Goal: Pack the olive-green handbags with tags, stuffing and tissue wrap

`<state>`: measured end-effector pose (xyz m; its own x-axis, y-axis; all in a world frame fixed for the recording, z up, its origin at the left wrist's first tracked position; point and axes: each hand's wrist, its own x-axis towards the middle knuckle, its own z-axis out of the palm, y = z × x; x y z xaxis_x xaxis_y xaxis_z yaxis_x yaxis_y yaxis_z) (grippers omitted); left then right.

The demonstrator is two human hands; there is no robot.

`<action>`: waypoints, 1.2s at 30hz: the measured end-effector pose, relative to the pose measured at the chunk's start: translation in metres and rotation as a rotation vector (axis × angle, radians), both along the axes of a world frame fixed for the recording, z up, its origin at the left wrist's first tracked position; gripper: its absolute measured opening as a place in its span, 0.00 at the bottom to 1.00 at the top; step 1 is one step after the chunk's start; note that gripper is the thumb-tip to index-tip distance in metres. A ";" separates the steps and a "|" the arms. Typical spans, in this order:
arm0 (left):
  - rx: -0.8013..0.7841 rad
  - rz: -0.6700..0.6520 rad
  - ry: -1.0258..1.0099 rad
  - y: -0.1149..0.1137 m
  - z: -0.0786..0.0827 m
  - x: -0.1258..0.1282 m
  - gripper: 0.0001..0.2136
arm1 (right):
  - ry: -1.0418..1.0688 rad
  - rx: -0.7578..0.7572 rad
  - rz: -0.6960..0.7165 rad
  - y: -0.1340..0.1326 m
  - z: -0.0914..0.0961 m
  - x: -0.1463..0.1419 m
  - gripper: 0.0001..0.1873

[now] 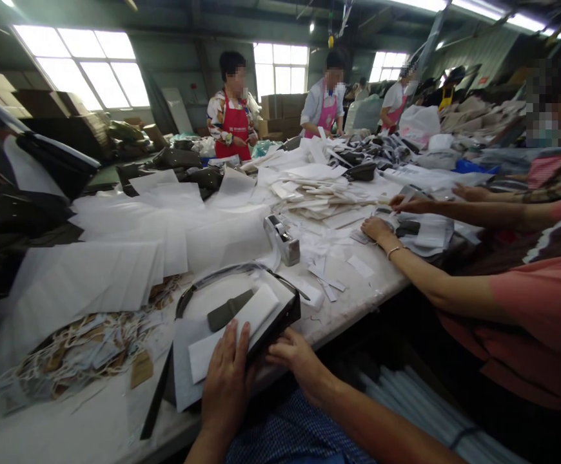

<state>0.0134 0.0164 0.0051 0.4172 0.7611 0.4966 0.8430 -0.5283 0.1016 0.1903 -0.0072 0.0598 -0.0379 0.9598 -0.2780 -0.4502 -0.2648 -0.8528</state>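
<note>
1. Head view, hidden areas: L hand (227, 374) is covering the near edge of the white packet (256, 306) and part of the dark bag (290, 306); its palm side isn't showing.
2. R hand (300, 357) is hiding its own palm; fingertips are reaching the bag's near R edge.
3. Bag pos.: it is lying on the worktable (348, 299) at the near edge, directly before the person, w/ its strap (203, 283) arching round the far side.
4. Grip, L: fingers are extending flat on the packet, not closing round it. Grip, R: fingers are curling loosely; can't tell if they're pinching the edge.
5. Packet is resting on a pale sheet (184, 364), beside a dark flat pouch (229, 310); sheet is partly disappearing under packet & L hand.
6. Surroundings: tape dispenser (283, 241) is standing just beyond the bag; stringed tags (82, 348) are tangling to the L; white sheets (97, 277) are overlapping behind the tags.
7. Obstructions: paper pile (314, 193) is blocking part of the far side. Co-worker's arms (430, 283) are entering from R, frame cutting off the body. Tubes (420, 406) below are fading into shadow.
</note>
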 end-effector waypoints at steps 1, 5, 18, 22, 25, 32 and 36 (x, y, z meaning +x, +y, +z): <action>0.013 -0.005 0.023 0.001 -0.002 0.001 0.35 | -0.002 -0.016 -0.007 0.000 -0.004 0.002 0.19; 0.043 -0.034 0.063 0.001 -0.005 0.001 0.33 | -0.110 -0.024 0.081 -0.002 -0.021 0.015 0.18; -0.204 -0.087 -0.024 -0.005 0.016 0.006 0.35 | -1.310 -0.542 -0.126 -0.161 -0.098 0.270 0.14; -0.221 -0.090 -0.013 -0.007 0.019 0.006 0.36 | -1.445 -0.691 0.065 -0.197 -0.135 0.271 0.10; -0.214 -0.077 -0.010 -0.007 0.020 0.007 0.35 | -1.500 -0.739 0.214 -0.194 -0.167 0.247 0.14; -0.169 -0.070 0.038 -0.007 0.021 0.009 0.36 | -1.484 -0.942 0.330 -0.158 -0.203 0.235 0.18; -0.154 -0.079 0.047 -0.007 0.021 0.008 0.36 | -1.422 -0.947 0.256 -0.150 -0.194 0.253 0.17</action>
